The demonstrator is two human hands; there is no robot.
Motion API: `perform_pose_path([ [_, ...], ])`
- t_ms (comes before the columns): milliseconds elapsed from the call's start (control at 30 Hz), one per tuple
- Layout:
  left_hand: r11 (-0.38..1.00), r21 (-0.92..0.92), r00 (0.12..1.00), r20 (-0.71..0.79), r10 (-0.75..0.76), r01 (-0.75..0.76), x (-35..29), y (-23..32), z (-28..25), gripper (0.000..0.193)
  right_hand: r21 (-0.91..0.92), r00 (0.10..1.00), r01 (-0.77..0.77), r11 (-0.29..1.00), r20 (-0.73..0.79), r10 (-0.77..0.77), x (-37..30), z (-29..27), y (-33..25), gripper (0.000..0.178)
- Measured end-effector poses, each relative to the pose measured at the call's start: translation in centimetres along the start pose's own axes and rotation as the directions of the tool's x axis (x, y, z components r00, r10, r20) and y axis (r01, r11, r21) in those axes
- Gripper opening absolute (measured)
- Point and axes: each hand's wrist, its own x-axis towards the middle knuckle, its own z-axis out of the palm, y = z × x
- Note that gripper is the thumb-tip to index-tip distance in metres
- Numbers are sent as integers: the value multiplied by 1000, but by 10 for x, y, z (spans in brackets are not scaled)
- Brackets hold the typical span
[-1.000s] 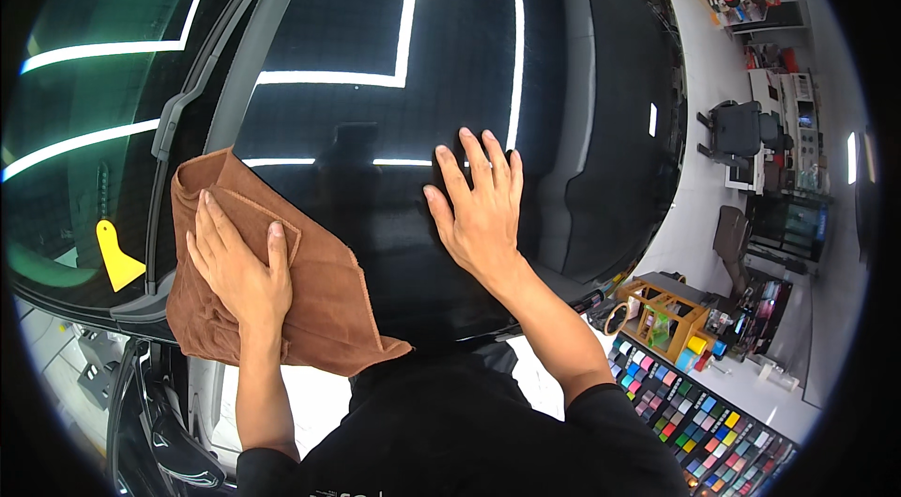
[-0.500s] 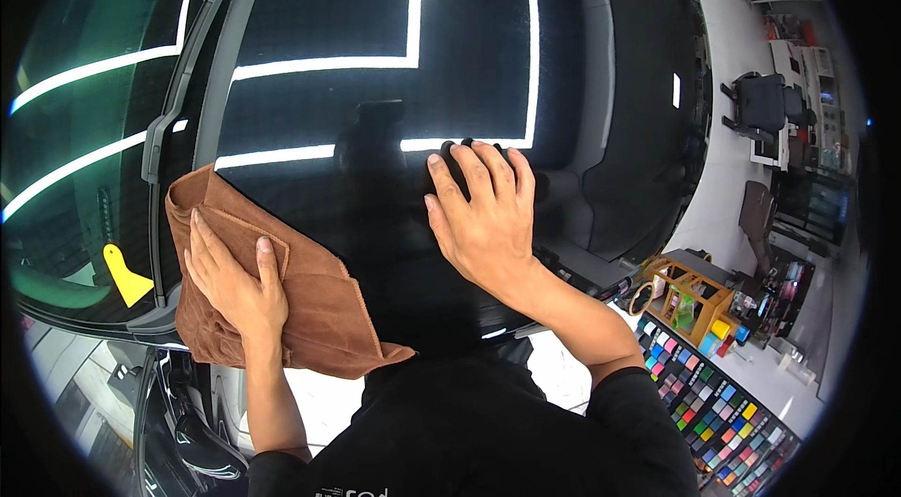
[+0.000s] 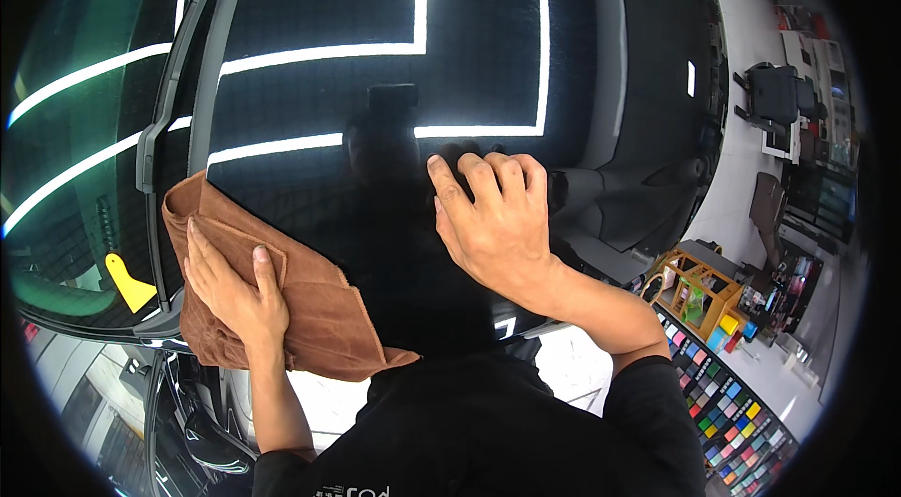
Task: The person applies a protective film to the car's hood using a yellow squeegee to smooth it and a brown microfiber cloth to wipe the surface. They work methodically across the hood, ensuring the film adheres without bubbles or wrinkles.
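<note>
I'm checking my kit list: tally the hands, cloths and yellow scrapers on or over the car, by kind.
Hands: 2 (left hand, right hand)
Brown cloth: 1
Yellow scraper: 1
Total: 4

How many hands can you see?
2. The left hand lies flat on the brown cloth. The right hand is at the shiny black car hood, fingers bent. No other hands show.

Wide fisheye view from the person's head, looking down over a black car hood [image 3: 483,37], left hand [image 3: 235,298] and right hand [image 3: 502,234] near, windshield [image 3: 80,154] left, chair [image 3: 777,93] far right
</note>
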Motion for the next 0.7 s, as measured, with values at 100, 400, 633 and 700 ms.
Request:
perform_pose_path([
  [100, 999, 34, 1000, -19, 0, 1, 0, 1, 1, 80, 11, 1000, -7, 1000, 25, 7, -2, -4, -3, 45],
  [400, 1000, -3, 1000, 2, -14, 14, -1, -2, 1, 88, 488, 774, -612, 622, 531, 346, 37, -27, 34, 21],
  [633, 1000, -7, 1000, -7, -9, 9, 1, -2, 1, 90, 231, 399, -829, 510, 883, 248, 100, -26, 59, 28],
  [700, 1000, -10, 1000, -13, -13, 13, 0, -2, 2, 90, 171, 356, -826, 536, 897, 261, 105, -25, 60, 29],
])
